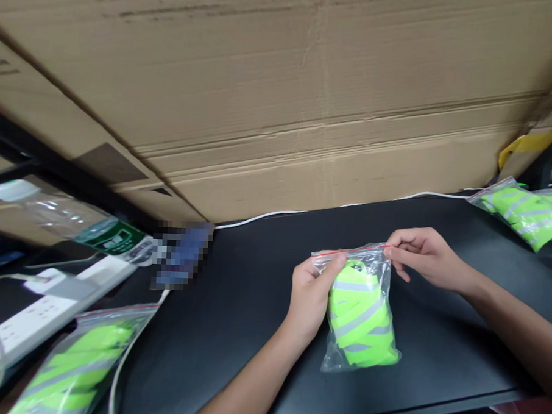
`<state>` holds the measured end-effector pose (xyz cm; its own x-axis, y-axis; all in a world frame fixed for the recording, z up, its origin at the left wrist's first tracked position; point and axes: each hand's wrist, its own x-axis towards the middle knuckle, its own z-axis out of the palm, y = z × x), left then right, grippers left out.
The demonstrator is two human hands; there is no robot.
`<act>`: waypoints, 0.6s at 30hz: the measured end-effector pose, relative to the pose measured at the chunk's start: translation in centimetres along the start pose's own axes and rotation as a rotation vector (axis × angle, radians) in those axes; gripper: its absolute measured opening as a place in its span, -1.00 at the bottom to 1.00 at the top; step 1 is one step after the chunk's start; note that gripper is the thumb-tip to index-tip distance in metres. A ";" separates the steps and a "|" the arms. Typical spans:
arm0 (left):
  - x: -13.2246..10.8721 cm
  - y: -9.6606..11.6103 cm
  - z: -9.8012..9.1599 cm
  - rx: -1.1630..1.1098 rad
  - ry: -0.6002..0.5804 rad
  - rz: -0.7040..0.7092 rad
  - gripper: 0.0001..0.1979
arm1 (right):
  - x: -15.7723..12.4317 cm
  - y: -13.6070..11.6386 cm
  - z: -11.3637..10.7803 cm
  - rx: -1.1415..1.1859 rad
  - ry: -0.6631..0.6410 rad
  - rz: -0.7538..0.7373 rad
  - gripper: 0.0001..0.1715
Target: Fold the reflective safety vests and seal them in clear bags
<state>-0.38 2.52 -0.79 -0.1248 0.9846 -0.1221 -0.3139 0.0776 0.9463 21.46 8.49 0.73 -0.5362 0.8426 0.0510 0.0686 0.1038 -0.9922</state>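
Observation:
A clear zip bag (331, 356) with a red strip along its top hangs upright between my hands, above the black table. Inside it lies a folded bundle of neon yellow-green straps with grey reflective stripes (363, 314). My left hand (311, 297) pinches the bag's upper left part, thumb in front and fingers behind. At the top right corner, my right hand (418, 256) grips the end of the red strip between thumb and forefinger, its other fingers loosely curled. Whether the seal is fully closed I cannot tell.
Similar filled bags lie at the right (527, 209) and lower left (81, 363). A white power strip (37, 318), a plastic bottle (105, 233) and a blurred-out blue object (185, 255) are on the left. Cardboard (307, 111) stands behind the black table (235, 303); a white cable runs along its base.

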 end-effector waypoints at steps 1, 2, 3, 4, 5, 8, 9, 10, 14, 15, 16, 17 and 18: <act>0.0 -0.1 0.0 -0.008 -0.003 -0.003 -0.66 | 0.0 0.1 0.1 -0.020 0.022 -0.019 -0.66; 0.1 -0.2 -0.1 -0.015 -0.008 -0.006 -0.67 | -0.1 0.2 0.1 -0.043 0.042 -0.034 -0.65; 0.1 -0.3 -0.1 -0.021 -0.016 -0.008 -0.68 | -0.1 0.3 0.2 -0.065 0.063 -0.046 -0.65; 0.1 -0.3 -0.1 -0.022 -0.025 -0.010 -0.69 | -0.1 0.4 0.2 -0.083 0.079 -0.053 -0.64; 0.1 -0.3 0.0 -0.020 -0.033 -0.009 -0.69 | -0.1 0.4 0.3 -0.093 0.086 -0.054 -0.65; -0.1 -0.3 0.1 -0.007 -0.038 0.003 -0.70 | -0.1 0.4 0.4 -0.061 0.062 -0.027 -0.68; -0.2 -0.2 0.1 -0.003 -0.034 0.005 -0.70 | -0.1 0.4 0.5 -0.041 0.043 -0.019 -0.68; -0.2 -0.2 0.1 0.000 -0.029 0.004 -0.69 | -0.1 0.4 0.6 -0.025 0.027 -0.017 -0.68; -0.4 -0.1 0.3 0.007 -0.025 -0.012 -0.66 | -0.3 0.6 0.7 -0.029 0.041 -0.042 -0.66; -0.5 -0.1 0.3 0.009 -0.026 -0.011 -0.66 | -0.4 0.6 0.8 -0.037 0.049 -0.045 -0.66; -0.5 -0.1 0.4 0.013 -0.025 -0.006 -0.66 | -0.4 0.7 0.8 -0.043 0.049 -0.047 -0.66; -0.5 -0.1 0.4 0.018 -0.023 -0.002 -0.66 | -0.4 0.7 0.8 -0.042 0.042 -0.047 -0.66; -0.6 0.0 0.5 0.022 -0.018 0.001 -0.66 | -0.4 0.6 0.8 -0.038 0.031 -0.046 -0.66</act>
<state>0.14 2.04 -0.62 -0.1084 0.9873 -0.1163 -0.2932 0.0800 0.9527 21.00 7.79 -0.02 -0.5135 0.8522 0.1008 0.0765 0.1625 -0.9837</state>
